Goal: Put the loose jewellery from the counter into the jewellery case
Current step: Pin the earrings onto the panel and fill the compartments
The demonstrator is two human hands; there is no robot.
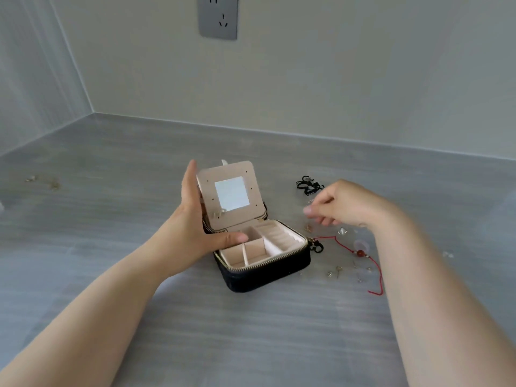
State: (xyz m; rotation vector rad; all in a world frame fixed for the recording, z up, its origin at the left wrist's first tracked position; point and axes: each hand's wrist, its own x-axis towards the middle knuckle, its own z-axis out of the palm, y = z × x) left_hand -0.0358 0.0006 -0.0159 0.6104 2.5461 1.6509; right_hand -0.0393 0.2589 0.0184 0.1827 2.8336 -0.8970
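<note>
Two grips work at an open jewellery case [265,270] standing on the grey desk [111,219].
The left grip [192,222] holds the raised lid [248,173], fingers behind its left edge, thumb in front, mirror [231,193] facing the camera. The right grip [346,203] hovers with curled fingers just right of the case over loose jewellery [308,227]; it is blurred, so I cannot tell whether it pinches anything. A red cord bracelet [360,252] and black cords [308,185] lie nearby.

A grey wall socket [218,16] sits on the pale wall [363,65] above the grey counter [111,169]
</note>
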